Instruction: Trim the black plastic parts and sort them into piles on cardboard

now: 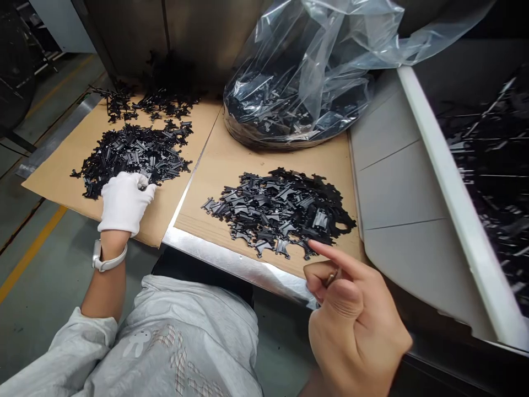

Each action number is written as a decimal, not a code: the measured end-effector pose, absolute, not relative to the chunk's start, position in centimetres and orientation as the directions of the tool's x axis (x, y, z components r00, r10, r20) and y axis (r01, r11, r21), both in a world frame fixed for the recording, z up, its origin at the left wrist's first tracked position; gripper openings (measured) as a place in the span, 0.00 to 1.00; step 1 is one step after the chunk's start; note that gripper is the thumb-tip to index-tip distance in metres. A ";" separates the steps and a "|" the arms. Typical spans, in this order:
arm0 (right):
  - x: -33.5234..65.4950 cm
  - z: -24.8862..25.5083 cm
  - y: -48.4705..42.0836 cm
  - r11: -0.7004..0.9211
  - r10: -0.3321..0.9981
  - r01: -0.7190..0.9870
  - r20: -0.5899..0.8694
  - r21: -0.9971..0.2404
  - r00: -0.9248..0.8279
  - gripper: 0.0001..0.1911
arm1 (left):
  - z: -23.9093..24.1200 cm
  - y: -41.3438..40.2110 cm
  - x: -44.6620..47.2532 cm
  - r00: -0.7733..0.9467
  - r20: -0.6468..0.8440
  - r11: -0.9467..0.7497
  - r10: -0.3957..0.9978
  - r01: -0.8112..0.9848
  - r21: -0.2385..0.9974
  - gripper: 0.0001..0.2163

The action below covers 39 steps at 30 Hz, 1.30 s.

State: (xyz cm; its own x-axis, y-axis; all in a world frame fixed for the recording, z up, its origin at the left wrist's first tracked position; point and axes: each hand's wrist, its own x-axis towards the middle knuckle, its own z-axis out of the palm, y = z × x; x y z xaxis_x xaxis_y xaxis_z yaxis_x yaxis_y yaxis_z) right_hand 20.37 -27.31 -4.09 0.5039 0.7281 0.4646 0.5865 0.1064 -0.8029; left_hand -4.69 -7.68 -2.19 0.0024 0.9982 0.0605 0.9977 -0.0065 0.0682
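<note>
White-gloved left hand (126,203) curled at black parts (132,151); right hand (357,325) half-curled, pointing; holds unclear; shirt print (180,358) illegible.

Left heap of small black parts (138,151): mounded, loosely jumbled. Right heap of similar parts (268,207): nearer, broad, pieces overlapping at mixed angles.
</note>
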 end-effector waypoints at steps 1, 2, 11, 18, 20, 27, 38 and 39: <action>20.4 -4.0 -27.2 0.116 0.739 0.583 0.462 -0.804 0.491 0.15 | -2.1 -7.8 -4.7 -0.005 0.070 -0.001 0.998 0.996 0.088 0.17; 20.3 -3.9 -27.0 0.119 0.754 0.583 0.456 -0.803 0.474 0.16 | -2.0 -7.9 -4.8 -0.006 0.069 -0.002 0.998 0.994 0.111 0.17; 19.9 -4.1 -27.1 0.063 0.844 0.621 0.373 -0.781 0.384 0.19 | -2.0 -9.0 -4.2 -0.001 0.013 0.001 1.000 1.000 -0.020 0.21; 19.9 -3.8 -27.0 0.109 0.865 0.644 0.391 -0.757 0.314 0.18 | -1.1 -8.1 -4.3 0.233 0.052 -0.230 0.971 0.971 -0.061 0.19; 19.9 -3.7 -27.0 0.116 0.868 0.651 0.395 -0.750 0.300 0.17 | -0.7 -7.5 -4.3 0.334 -0.038 -0.336 0.942 0.936 -0.109 0.20; 19.7 -3.7 -26.9 0.140 0.878 0.665 0.403 -0.734 0.260 0.17 | 0.5 -6.0 -2.6 0.495 -0.259 -0.554 0.829 0.790 -0.264 0.20; 19.3 -3.9 -26.8 0.081 0.898 0.591 0.317 -0.802 0.307 0.20 | 0.5 -3.8 -1.5 0.684 -0.316 -0.751 0.658 0.564 -0.342 0.13; 19.2 -3.9 -26.8 0.076 0.902 0.584 0.306 -0.808 0.306 0.20 | 0.4 -3.7 -1.5 0.695 -0.319 -0.763 0.644 0.557 -0.327 0.13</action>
